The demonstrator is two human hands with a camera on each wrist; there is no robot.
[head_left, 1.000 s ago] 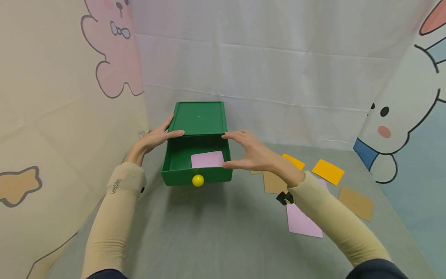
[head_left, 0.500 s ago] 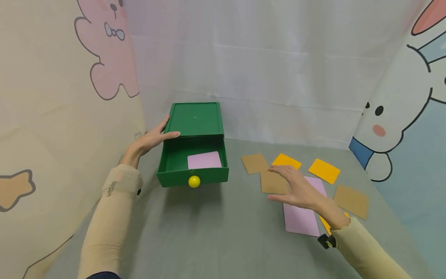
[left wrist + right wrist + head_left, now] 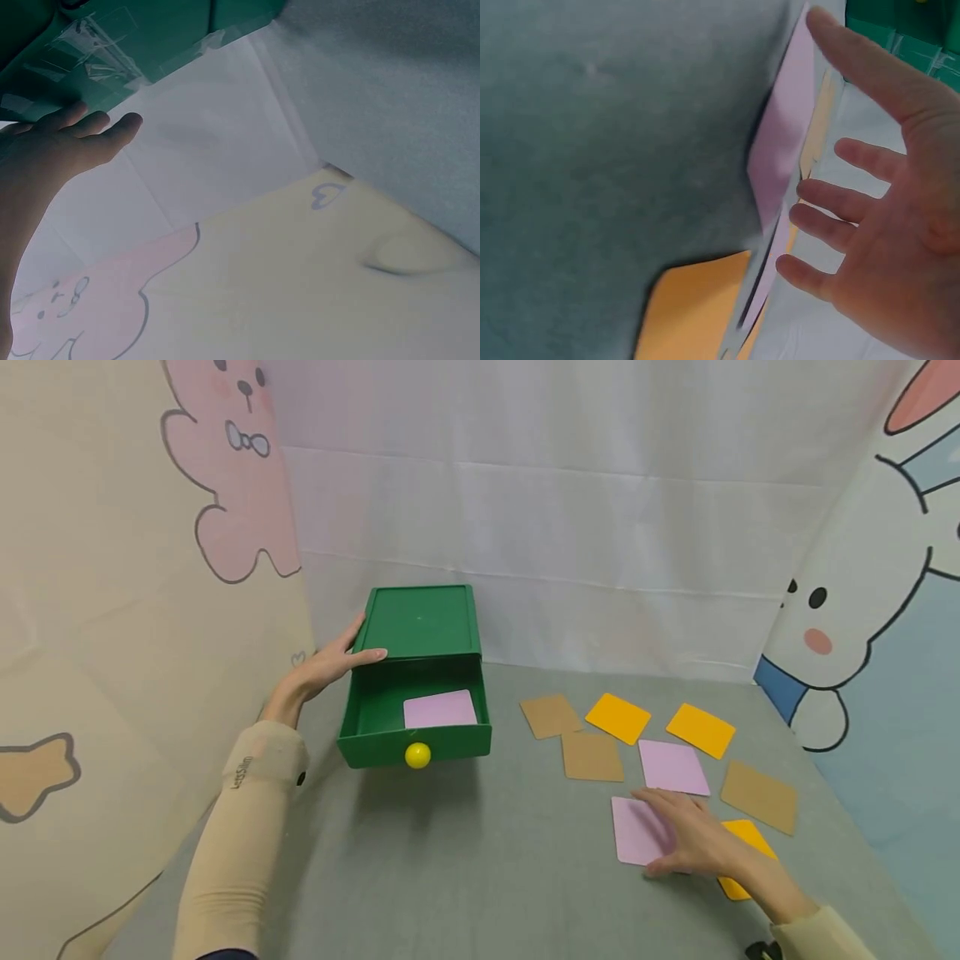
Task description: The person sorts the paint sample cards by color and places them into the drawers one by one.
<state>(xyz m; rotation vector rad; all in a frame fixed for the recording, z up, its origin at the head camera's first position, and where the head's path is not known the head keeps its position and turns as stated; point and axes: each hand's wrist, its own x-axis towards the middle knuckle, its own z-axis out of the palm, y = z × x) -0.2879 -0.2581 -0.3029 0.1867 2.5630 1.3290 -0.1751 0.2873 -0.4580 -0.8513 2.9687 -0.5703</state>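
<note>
Since the earlier frame, the right hand (image 3: 693,839) has moved from beside the drawer (image 3: 457,745) to over a pink card (image 3: 636,831) well right of it, fingers apart. Seven other cards (image 3: 672,767) also remain out, right of the drawer; only one lilac card (image 3: 440,708) lies inside. Behind, the left hand (image 3: 318,675), fingers straight, rests against the green box (image 3: 420,622).

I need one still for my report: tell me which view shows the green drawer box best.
The head view: it shows the green drawer box from above, with its drawer pulled out, yellow knob in front. The left wrist view catches only a taped part of it; the right wrist view, a cropped piece, top right.
</note>
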